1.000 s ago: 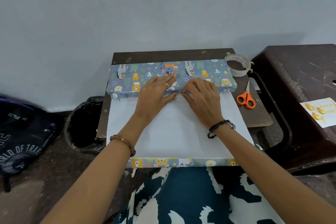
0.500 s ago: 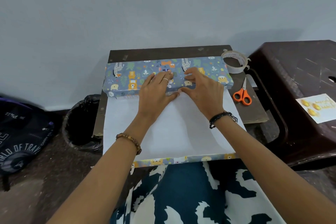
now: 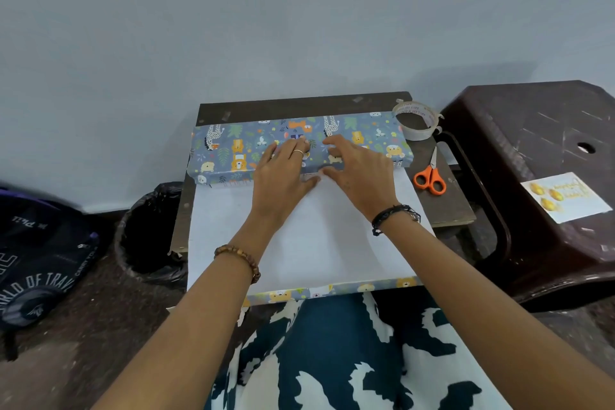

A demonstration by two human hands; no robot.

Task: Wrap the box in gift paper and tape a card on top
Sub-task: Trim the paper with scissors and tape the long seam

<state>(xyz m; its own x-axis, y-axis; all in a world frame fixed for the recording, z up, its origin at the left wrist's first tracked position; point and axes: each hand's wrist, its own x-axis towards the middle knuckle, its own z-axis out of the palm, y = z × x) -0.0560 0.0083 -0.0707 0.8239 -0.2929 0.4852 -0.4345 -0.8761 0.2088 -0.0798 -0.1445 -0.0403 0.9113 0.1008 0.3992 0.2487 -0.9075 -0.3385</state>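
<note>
Slack in the gift paper is risked if the box, pressed at twelve o'clock by the flat, uncurled fingers of the left hand and right hand, is released untaped.

Tape roll, scissors perhaps obstructing rightward.

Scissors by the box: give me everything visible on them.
The scissors have orange plastic loop handles and short silvery blades. They lie flat and closed on the dark wooden board, handles toward the person, blade tips pointing away toward the tape roll. They sit just right of the white paper's edge and the wrapped box, apart from both. Neither hand touches them.
</note>
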